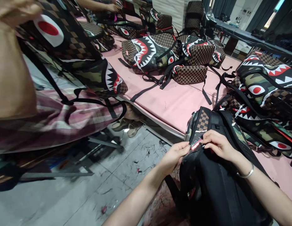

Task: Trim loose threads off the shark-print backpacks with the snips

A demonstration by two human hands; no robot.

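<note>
Label, red with white lettering too small for me to read, lies near the top edge of a mostly black backpack, which leans against the pink worktop. A glossy sheen crosses part of the label. The left hand has its thumb and fingers closed on the backpack's edge, right at the label's left end; the right hand, with a silver bracelet at the wrist, has its fingers drawn into a tight pinch on the label's other end. Farther along the worktop lies a brown-checked bag printed with shark teeth and an eye, bearing a small red patch whose writing I can't make out. Another such patch sits on the upper bag in the pile to the right, just as illegible. Beside the worker, a neighbour's blurred arm is raised next to a similar bag, above plaid cloth. Threads and scraps litter the grey floor.
</note>
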